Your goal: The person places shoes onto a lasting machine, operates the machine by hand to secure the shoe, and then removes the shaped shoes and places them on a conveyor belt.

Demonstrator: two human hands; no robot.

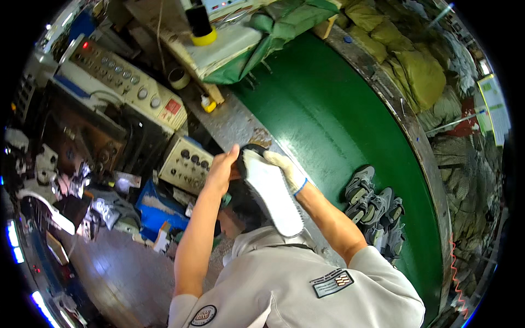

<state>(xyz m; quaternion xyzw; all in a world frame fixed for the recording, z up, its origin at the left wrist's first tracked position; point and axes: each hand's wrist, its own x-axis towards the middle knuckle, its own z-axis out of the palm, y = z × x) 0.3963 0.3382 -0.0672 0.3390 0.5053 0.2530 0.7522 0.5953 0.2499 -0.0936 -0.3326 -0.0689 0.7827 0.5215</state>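
Observation:
A dark shoe upper (273, 198) is held between my two hands, its long white underside facing up and stitching showing along the edge. My bare left hand (221, 168) grips its dark far end from the left side, thumb at the rim. My right hand (285, 168), in a pale knit glove with a blue cuff, clasps the right side near the same end. The near end of the upper reaches down toward my waist. Fingers beneath the upper are hidden.
To the right, several grey-black shoe uppers (376, 210) lie on the green conveyor belt (328, 104). Machine control panels (123, 76) with knobs stand at the left. A blue bin (158, 205) sits below them. A worktable (227, 57) is ahead, and stacked sacks (413, 71) line the far right.

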